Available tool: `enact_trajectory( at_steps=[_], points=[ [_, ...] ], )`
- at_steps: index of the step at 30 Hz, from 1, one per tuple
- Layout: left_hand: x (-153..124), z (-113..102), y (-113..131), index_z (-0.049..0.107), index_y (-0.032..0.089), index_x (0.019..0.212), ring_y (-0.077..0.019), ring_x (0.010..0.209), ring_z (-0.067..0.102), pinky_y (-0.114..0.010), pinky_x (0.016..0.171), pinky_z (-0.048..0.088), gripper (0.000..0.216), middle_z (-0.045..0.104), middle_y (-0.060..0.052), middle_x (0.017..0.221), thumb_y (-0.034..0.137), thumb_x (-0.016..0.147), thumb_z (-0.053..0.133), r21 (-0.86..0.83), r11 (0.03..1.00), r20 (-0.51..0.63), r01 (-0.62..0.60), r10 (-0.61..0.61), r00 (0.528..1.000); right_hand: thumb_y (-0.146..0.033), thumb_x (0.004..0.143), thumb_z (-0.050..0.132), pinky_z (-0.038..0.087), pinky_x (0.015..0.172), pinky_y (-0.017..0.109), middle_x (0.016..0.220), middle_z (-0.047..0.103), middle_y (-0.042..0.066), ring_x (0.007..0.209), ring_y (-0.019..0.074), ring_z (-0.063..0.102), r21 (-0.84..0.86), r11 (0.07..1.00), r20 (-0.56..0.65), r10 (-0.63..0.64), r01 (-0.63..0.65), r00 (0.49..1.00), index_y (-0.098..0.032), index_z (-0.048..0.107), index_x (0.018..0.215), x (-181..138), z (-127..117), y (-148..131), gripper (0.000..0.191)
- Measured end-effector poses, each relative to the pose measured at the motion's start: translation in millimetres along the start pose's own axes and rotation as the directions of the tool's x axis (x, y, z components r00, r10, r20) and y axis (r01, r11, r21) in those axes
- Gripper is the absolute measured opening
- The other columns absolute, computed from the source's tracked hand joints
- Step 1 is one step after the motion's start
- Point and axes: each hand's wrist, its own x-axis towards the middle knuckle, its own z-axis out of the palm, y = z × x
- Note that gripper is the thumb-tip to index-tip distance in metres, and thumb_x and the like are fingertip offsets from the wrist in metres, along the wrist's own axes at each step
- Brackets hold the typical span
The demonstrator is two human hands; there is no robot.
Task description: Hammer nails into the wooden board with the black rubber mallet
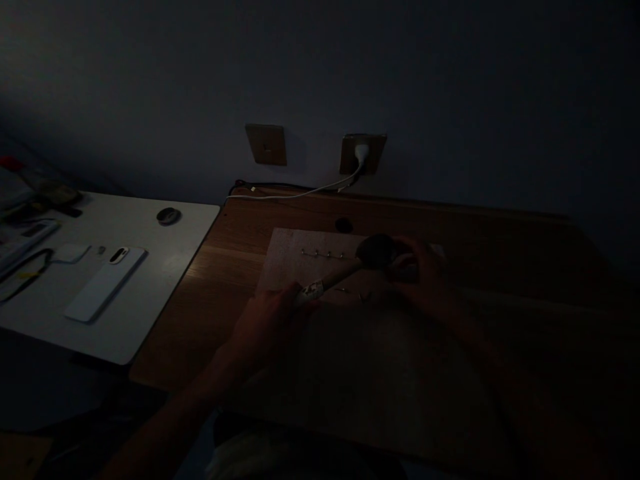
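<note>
The room is very dark. My left hand (267,327) is closed round the pale handle of a hammer (340,272), whose dark head lies over a pale board (295,257) on the wooden desk (225,293). A row of small nails or hooks (323,254) stands in the board. My right hand (417,273) is curled just right of the hammer head, pinching something too dark to name.
A white side table (165,267) on the left carries a white phone (105,283), a small white box (70,253), a dark round object (169,215) and clutter. Two wall sockets; a white plug (361,153) and cable run along the desk's back edge.
</note>
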Motion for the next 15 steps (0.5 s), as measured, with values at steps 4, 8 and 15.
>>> enact_trajectory(
  at_steps=[4, 8, 15],
  points=[
    [-2.9, -0.9, -4.5, 0.065, 0.022, 0.101, -0.0208, 0.065, 0.065, -0.029, 0.059, 0.029, 0.039, 0.069, -0.004, 0.076, 0.057, 0.103, 0.048, -0.078, 0.997, -0.032, -0.017, 0.014, 0.999, -0.025, 0.087, 0.066, 0.064, 0.083, 0.045, 0.107, 0.077, 0.009, 0.092, 0.0293, 0.077, -0.019, 0.999, 0.078, -0.03, 0.031, 0.997, -0.027, 0.061, 0.127, -12.5, -4.5, -6.2, 0.039],
    [-4.4, -2.9, -13.4, 0.064, 0.022, 0.096, -0.0191, 0.061, 0.061, -0.028, 0.058, 0.03, 0.044, 0.064, -0.002, 0.07, 0.062, 0.1, 0.046, -0.177, 0.984, -0.064, 0.006, -0.017, 0.998, -0.026, 0.093, 0.065, 0.064, 0.09, 0.047, 0.108, 0.079, 0.009, 0.1, 0.0299, 0.078, -0.047, 0.99, 0.103, -0.129, 0.134, 0.986, -0.027, 0.061, 0.133, -21.2, -5.1, -10.7, 0.041],
    [-6.9, -7.4, -18.6, 0.061, 0.021, 0.086, -0.0178, 0.057, 0.057, -0.027, 0.055, 0.031, 0.05, 0.057, 0.0, 0.064, 0.068, 0.093, 0.046, -0.269, 0.961, -0.099, 0.057, -0.086, 0.991, -0.005, 0.093, 0.057, 0.066, 0.088, 0.045, 0.115, 0.08, 0.011, 0.109, 0.0308, 0.076, -0.123, 0.869, 0.439, -0.385, 0.479, 0.812, -0.027, 0.075, 0.13, -22.3, 4.9, -17.4, 0.046]
  ],
)
